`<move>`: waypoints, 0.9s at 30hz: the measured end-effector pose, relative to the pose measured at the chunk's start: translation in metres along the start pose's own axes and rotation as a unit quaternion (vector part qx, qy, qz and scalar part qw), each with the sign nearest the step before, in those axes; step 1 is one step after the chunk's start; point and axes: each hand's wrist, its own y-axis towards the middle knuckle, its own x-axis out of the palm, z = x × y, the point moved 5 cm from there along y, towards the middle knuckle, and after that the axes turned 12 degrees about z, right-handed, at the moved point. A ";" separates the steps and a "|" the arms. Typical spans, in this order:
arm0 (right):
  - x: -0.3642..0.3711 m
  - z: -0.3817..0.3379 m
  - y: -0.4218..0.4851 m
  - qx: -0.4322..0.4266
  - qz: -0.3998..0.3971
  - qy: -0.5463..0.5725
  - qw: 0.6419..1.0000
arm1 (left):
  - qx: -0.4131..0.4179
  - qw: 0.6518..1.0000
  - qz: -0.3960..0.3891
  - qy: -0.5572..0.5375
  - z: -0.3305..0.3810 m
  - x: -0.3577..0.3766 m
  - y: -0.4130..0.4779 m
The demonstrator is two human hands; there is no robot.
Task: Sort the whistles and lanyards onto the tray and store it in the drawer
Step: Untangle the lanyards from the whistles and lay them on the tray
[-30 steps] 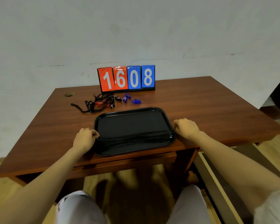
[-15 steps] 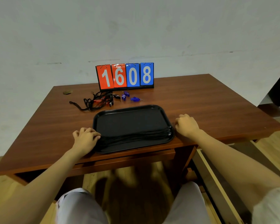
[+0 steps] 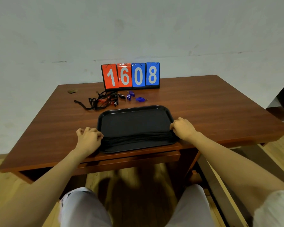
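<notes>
A black tray (image 3: 134,112) lies at the table's near edge. A bundle of black lanyards (image 3: 138,138) is stretched straight across its near part. My left hand (image 3: 88,140) is closed on the bundle's left end at the tray's left rim. My right hand (image 3: 183,128) is closed on the right end at the right rim. Behind the tray lies a tangle of more black lanyards (image 3: 97,102) with red whistles (image 3: 102,101) in it. To the right of the tangle are three blue whistles (image 3: 139,99) and a dark one (image 3: 121,96).
A flip scoreboard (image 3: 130,76) reading 1608 stands at the back of the wooden table (image 3: 211,108), against the wall. A small brown disc (image 3: 72,91) lies at the back left. The drawer front (image 3: 129,159) sits under the table edge, above my knees.
Both hands stay at the ends of the lanyard bundle on the tray. Only my view has shifted slightly.
</notes>
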 end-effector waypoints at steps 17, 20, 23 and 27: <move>-0.021 -0.064 0.037 -0.059 0.020 0.100 0.993 | 0.024 0.999 0.026 -0.020 0.036 -0.002 0.017; -0.020 -0.093 0.067 -0.069 0.009 0.125 0.990 | 0.039 0.999 0.016 -0.027 0.050 0.000 0.041; -0.020 -0.118 0.110 -0.074 0.000 0.154 0.985 | 0.033 0.999 0.014 -0.023 0.051 0.001 0.078; -0.014 -0.136 0.171 -0.056 -0.014 0.170 0.984 | 0.004 1.000 0.002 -0.029 0.039 0.006 0.130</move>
